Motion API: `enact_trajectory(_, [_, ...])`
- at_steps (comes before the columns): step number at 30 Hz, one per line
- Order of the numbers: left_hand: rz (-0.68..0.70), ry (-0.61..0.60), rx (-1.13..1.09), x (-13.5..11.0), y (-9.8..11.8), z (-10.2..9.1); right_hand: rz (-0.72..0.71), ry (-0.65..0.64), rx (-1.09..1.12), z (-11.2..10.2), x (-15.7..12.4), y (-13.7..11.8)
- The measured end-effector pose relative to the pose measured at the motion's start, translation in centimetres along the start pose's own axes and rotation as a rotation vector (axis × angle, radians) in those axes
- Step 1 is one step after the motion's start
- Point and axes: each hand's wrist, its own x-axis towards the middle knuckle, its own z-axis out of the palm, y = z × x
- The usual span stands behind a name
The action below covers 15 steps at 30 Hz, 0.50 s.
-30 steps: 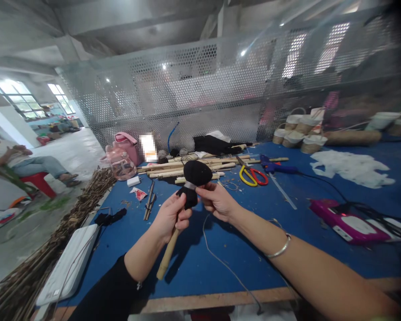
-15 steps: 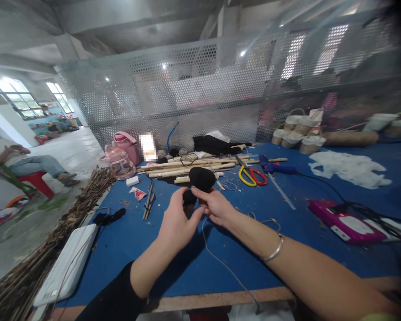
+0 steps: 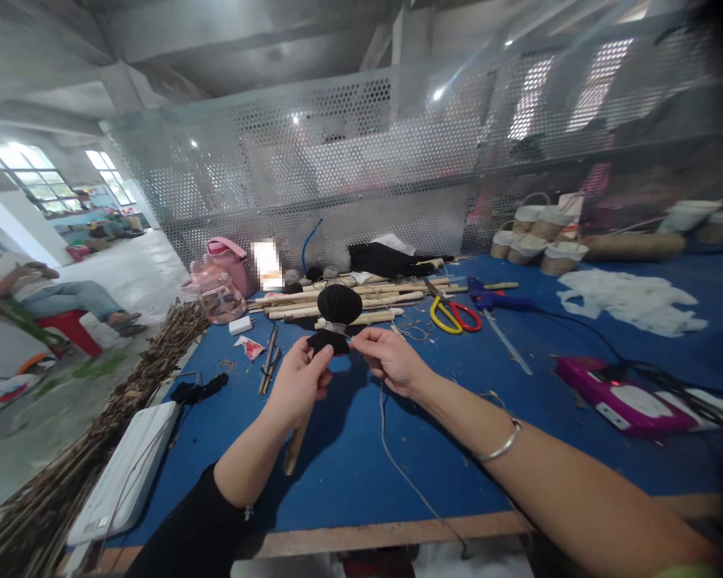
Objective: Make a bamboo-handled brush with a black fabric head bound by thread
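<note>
A round head wrapped in black cloth (image 3: 340,304) sits on top of a wooden stick (image 3: 295,448), upright above the table. Grey cord circles the neck under the ball, and loose black cloth flares out below it. My left hand (image 3: 295,379) is closed around the cloth and stick beneath the neck. Just right of the neck, my right hand (image 3: 394,361) pinches the grey cord (image 3: 386,437), which trails down over the table's front edge. Part of the stick is hidden behind my left fingers.
Behind my hands lie pale wooden sticks (image 3: 301,308), yellow-and-red-handled scissors (image 3: 446,315) and a blue glue gun (image 3: 500,300). A magenta power strip (image 3: 623,397) is at right, a white power bank (image 3: 124,474) at left. A pink bottle (image 3: 217,293) stands at the back. A person (image 3: 30,281) sits far left.
The black ball has come upright and shifted left, showing the corded neck and the stick. My left hand has moved down and left; the right has drawn away from the ball, pulling the cord.
</note>
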Motion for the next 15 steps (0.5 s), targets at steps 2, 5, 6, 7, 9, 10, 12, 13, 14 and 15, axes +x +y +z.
enact_trajectory(2, [-0.039, -0.046, -0.053, -0.20, 0.31, -0.02, 0.004, 0.018, 0.012, -0.15, 0.12, -0.15])
enact_trajectory(5, [-0.079, -0.070, -0.093, -0.26, 0.49, -0.15, 0.000, 0.038, 0.007, -0.42, 0.19, -0.46])
enact_trajectory(6, [-0.085, -0.072, -0.100, -0.24, 0.49, -0.19, -0.003, 0.040, 0.006, -0.49, 0.20, -0.54])
enact_trajectory(7, [-0.090, -0.075, -0.107, -0.22, 0.48, -0.21, -0.007, 0.041, 0.007, -0.54, 0.20, -0.58])
enact_trajectory(9, [-0.101, -0.096, -0.140, -0.20, 0.47, -0.25, -0.009, 0.044, 0.009, -0.57, 0.23, -0.61])
enact_trajectory(10, [-0.109, -0.111, -0.169, -0.21, 0.46, -0.28, -0.005, 0.042, 0.013, -0.55, 0.25, -0.59])
enact_trajectory(12, [-0.138, -0.141, -0.242, -0.22, 0.46, -0.41, 0.008, 0.025, 0.038, -0.43, 0.32, -0.52])
enact_trajectory(13, [-0.159, -0.157, -0.283, -0.21, 0.44, -0.52, 0.013, 0.011, 0.059, -0.36, 0.34, -0.46])
enact_trajectory(14, [-0.185, -0.177, -0.326, -0.16, 0.37, -0.67, 0.016, -0.005, 0.086, -0.29, 0.35, -0.39])
enact_trajectory(15, [-0.218, -0.203, -0.370, -0.09, 0.25, -0.85, 0.023, -0.026, 0.117, -0.25, 0.34, -0.30])
